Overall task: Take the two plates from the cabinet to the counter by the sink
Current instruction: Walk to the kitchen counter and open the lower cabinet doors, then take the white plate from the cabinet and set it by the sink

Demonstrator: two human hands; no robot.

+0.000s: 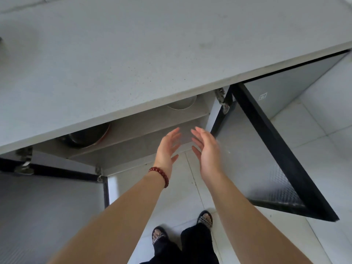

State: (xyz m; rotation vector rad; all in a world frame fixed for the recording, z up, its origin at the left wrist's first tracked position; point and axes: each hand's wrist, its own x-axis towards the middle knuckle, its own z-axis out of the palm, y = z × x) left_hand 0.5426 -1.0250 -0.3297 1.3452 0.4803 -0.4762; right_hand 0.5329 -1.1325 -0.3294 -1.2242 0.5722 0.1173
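Note:
I look down at an open cabinet (133, 128) under a grey counter (133, 63). My left hand (168, 147) and my right hand (206, 149) reach side by side toward the cabinet's shelf edge, palms facing each other, fingers apart, holding nothing. A white round dish (182, 104) shows on the upper shelf, mostly hidden by the counter's edge. I cannot tell whether it is a plate. A dark pan with a red rim (87, 136) sits to the left on the same shelf.
Two cabinet doors stand open: the right door (266, 149) with a black frame swings out beside my right arm, the left door (47, 206) lies at the lower left. My feet in sandals (204, 219) stand on a white tiled floor (314, 187).

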